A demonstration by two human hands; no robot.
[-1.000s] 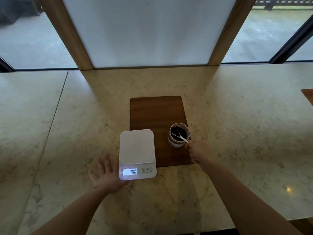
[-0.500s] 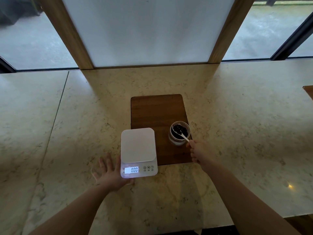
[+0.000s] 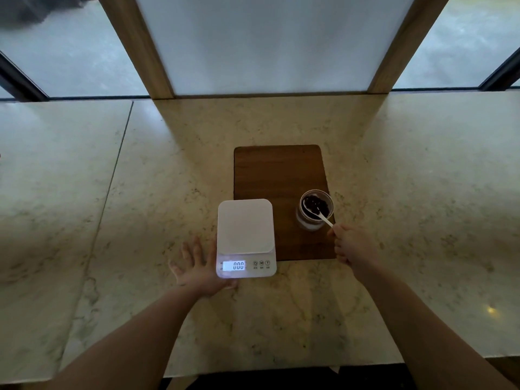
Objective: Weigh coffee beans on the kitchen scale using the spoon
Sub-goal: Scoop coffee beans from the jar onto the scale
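Scooping is the step in hand: the right hand (image 3: 355,246) is pinched on the white spoon (image 3: 318,213), its bowl in the coffee beans (image 3: 317,204) inside the glass jar (image 3: 315,209) just beyond the grip. The left hand (image 3: 197,270) lies flat and spread, touching the kitchen scale (image 3: 245,237), which reads zero. Next, a level lift leftward onto the platform.

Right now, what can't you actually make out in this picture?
- Head view: the small labels under the scale's three buttons, too small to read.
- How deep the coffee beans go, hidden by the jar wall.
- The spoon handle's end, covered by the right hand.
- The left hand's thumb, partly behind the scale.
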